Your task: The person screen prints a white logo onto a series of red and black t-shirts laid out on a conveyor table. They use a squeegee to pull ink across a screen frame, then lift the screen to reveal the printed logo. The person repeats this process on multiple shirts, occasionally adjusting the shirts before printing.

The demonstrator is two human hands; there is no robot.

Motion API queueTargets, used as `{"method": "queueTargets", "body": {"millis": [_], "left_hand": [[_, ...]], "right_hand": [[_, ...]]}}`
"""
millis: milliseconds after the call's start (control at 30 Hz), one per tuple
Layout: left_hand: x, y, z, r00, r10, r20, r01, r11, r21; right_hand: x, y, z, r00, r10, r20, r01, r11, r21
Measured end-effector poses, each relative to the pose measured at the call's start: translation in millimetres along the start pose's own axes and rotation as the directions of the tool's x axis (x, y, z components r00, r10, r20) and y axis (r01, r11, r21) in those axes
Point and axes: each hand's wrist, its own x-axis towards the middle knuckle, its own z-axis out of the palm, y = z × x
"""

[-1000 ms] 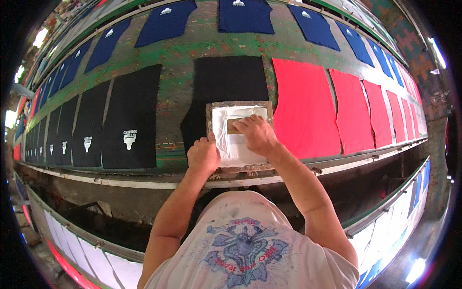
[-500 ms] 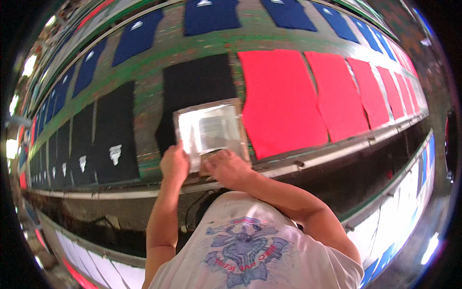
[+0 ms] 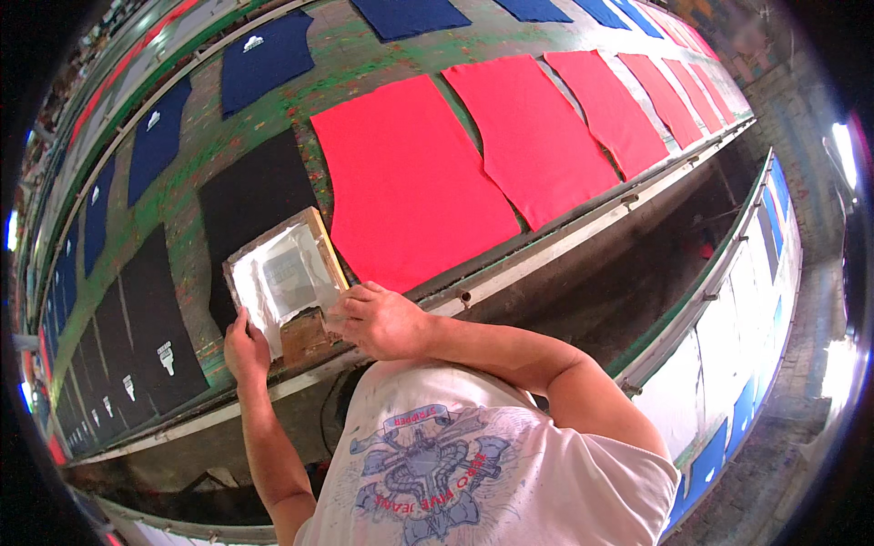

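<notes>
A small wood-edged print screen (image 3: 277, 263), white inside with a grey mesh middle, rests on a black fabric piece (image 3: 253, 173). My left hand (image 3: 247, 348) is closed on the screen's near left side. My right hand (image 3: 382, 320) is at its near right corner, fingers curled and pressed there; what they hold is partly hidden. A brown wooden piece (image 3: 305, 337) lies along the screen's near edge, just left of those fingers.
Red fabric pieces (image 3: 410, 182) run off to the right along the long green-stained table (image 3: 182, 209). Printed black pieces (image 3: 160, 323) lie to the left and navy pieces (image 3: 263, 59) behind. A railed edge (image 3: 628, 198) runs in front; another table with white pieces (image 3: 710, 346) is at right.
My right hand has moved from the middle of the screen to its near right corner. The view has turned, so more red pieces show. My left hand still grips the frame.
</notes>
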Motion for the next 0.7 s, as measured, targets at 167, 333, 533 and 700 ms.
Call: {"method": "queueTargets", "body": {"millis": [167, 333, 533, 700], "left_hand": [[3.5, -1.5, 5.2, 0.993, 0.079, -0.087, -0.08, 0.997, -0.005], [2.3, -12.0, 21.0, 0.984, 0.068, -0.167, -0.09, 0.987, -0.13], [-4.3, -12.2, 26.3, 0.952, 0.089, -0.293, -0.161, 0.959, -0.232], [-9.4, -2.6, 20.2, 0.956, -0.037, -0.292, -0.112, 0.872, -0.476]], "right_hand": [[-1.6, 2.5, 1.5, 0.993, 0.029, -0.116, -0.024, 0.999, 0.041], [4.3, 0.8, 14.0, 0.995, 0.05, -0.09, -0.042, 0.995, 0.089], [39.8, 22.0, 5.0, 0.997, 0.065, -0.043, -0.066, 0.997, -0.028], [116.4, 62.0, 9.4, 0.984, 0.175, 0.024, -0.171, 0.979, -0.112]]}}
